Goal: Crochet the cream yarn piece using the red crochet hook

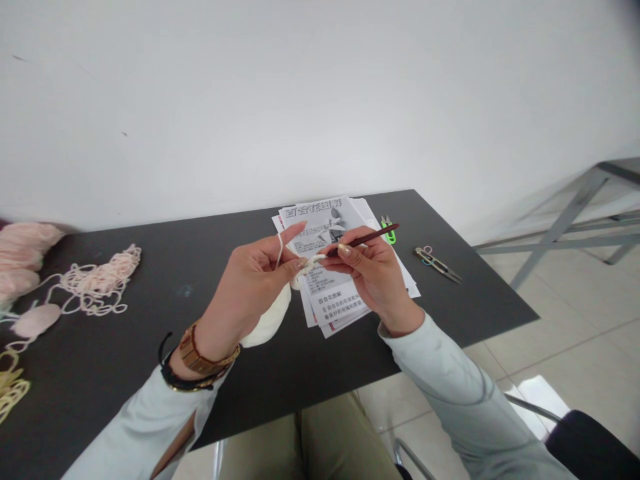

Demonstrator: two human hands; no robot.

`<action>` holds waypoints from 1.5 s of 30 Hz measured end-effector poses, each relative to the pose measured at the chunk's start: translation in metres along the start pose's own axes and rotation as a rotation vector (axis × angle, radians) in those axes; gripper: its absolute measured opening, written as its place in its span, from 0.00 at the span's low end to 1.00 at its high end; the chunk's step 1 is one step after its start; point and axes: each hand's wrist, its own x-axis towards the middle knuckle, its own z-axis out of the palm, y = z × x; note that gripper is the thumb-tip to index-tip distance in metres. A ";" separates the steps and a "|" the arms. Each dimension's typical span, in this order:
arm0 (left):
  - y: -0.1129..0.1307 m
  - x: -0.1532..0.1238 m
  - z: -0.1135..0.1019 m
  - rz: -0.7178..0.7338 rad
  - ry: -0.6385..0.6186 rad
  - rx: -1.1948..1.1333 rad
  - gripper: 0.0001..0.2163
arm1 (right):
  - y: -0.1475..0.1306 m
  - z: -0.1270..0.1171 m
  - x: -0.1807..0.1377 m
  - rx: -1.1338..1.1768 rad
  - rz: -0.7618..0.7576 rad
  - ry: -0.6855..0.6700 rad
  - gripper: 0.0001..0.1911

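The fingers of the left hand, at the centre of the head view, pinch a small piece of pale crochet under the thumb, while the forefinger points up and away with a strand of yarn looped over it. The fingers of the right hand, just right of centre, are closed around a dark crochet hook; its handle slants toward the upper right and its tip meets the crochet between the two hands. A cream ball of yarn shows below the left hand, partly hidden by it. Behind and beneath the hands, in the middle of the frame, printed papers lie in a loose stack on the black tabletop. Green snips lie beside the stack's right edge, and metal scissors lie farther right. At the left of the frame are thick pink skeins, a tangle of pale pink yarn and a small pink ball, with yellow yarn near the lower left edge. A brown watch circles the left wrist in the lower left part of the frame
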 end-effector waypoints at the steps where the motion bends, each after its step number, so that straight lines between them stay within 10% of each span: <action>1: 0.000 0.000 0.000 0.007 0.003 -0.002 0.09 | 0.000 0.000 0.000 0.015 0.004 0.001 0.10; 15: -0.001 -0.003 -0.003 -0.051 -0.054 -0.029 0.10 | -0.002 -0.003 0.000 0.055 0.007 0.063 0.11; 26: -0.004 -0.003 0.002 0.176 -0.038 0.361 0.02 | 0.001 -0.001 -0.001 0.077 0.051 0.071 0.11; 32: -0.010 -0.005 -0.005 0.259 -0.094 0.438 0.30 | 0.003 -0.002 0.000 0.238 0.188 0.085 0.13; 45: -0.006 -0.002 0.007 -0.012 0.061 -0.260 0.31 | 0.001 0.001 -0.004 0.158 0.124 0.157 0.10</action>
